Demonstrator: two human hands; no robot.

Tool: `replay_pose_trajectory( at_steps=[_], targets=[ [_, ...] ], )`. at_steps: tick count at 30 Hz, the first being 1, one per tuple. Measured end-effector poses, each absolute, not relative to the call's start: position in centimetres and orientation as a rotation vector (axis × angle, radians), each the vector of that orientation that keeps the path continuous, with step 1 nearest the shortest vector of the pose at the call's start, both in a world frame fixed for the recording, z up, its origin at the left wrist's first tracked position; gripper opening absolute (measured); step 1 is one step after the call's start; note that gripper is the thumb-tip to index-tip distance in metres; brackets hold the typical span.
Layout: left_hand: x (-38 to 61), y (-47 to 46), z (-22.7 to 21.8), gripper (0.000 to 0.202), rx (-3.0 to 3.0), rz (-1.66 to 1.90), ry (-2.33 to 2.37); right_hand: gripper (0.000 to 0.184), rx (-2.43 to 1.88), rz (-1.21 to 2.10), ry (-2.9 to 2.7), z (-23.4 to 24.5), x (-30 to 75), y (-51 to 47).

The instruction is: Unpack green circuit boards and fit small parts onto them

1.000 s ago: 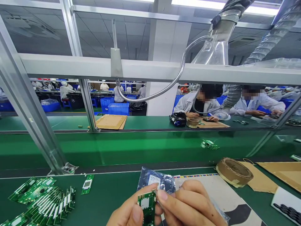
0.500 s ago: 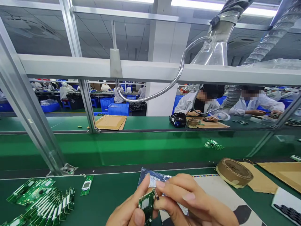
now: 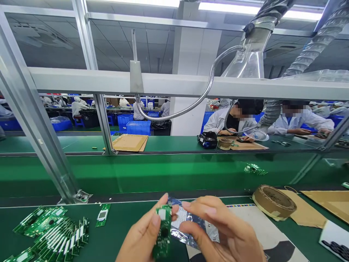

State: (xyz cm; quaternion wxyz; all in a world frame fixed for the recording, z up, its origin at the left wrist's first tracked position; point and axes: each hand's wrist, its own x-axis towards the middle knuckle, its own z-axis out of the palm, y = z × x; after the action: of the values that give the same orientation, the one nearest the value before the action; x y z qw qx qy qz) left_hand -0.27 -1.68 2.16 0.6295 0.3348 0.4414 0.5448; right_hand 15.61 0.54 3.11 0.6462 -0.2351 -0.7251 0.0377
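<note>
My left hand (image 3: 141, 234) pinches a small green circuit board (image 3: 163, 233), held upright and edge-on near the bottom middle of the view. My right hand (image 3: 220, 233) sits just to its right with the fingers curled around a shiny blue-grey static bag (image 3: 188, 227) with a white label. The two hands are close together above the green workbench (image 3: 122, 222). A pile of several green circuit boards (image 3: 51, 234) lies at the bottom left, and a single board (image 3: 103, 214) lies apart beside it.
A roll of brown tape (image 3: 274, 202) and cardboard sheets (image 3: 327, 202) lie at the right. A green conveyor belt (image 3: 163, 173) carries a small stack of boards (image 3: 255, 169). Metal frame posts (image 3: 40, 138) rise on the left. Two white-coated co-workers (image 3: 272, 120) sit across.
My left hand has turned the circuit board from face-on to edge-on and lifted it. My right hand's fingers have come off the board. The stack on the conveyor has drifted right.
</note>
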Motion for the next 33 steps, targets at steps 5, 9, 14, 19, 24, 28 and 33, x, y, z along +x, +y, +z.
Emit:
replay_pose_trajectory(
  at_steps=[5,9,14,19,24,28,33],
  targets=[
    [-4.5,3.0,-3.4,0.067,0.777,1.324,1.349,0.009,-1.051,0.018,-2.139,1.1,20.9,1.6],
    [-6.6,4.0,-6.3,0.039,0.848,1.336,1.546,0.017,-1.25,0.079,-2.323,-1.4,23.6,2.4],
    [-4.1,1.7,-5.0,0.075,1.088,1.322,1.541,0.012,-0.94,0.129,-2.175,-2.1,19.7,1.6],
    [-1.7,-1.4,-3.1,0.077,1.231,1.322,1.492,0.045,-0.81,0.102,-2.056,-1.6,14.3,1.4],
    [-1.0,-2.8,-2.8,0.075,1.255,1.38,1.484,0.032,-0.716,0.175,-2.011,-1.5,13.5,1.2],
    [-1.1,-2.9,-2.8,0.074,1.271,1.416,1.483,0.022,-0.704,0.296,-1.991,-2.1,13.8,1.2],
    [-1.1,-2.8,-2.7,0.066,1.269,1.451,1.478,0.038,-0.721,0.494,-1.965,-2.7,14.4,1.2]
  ],
)
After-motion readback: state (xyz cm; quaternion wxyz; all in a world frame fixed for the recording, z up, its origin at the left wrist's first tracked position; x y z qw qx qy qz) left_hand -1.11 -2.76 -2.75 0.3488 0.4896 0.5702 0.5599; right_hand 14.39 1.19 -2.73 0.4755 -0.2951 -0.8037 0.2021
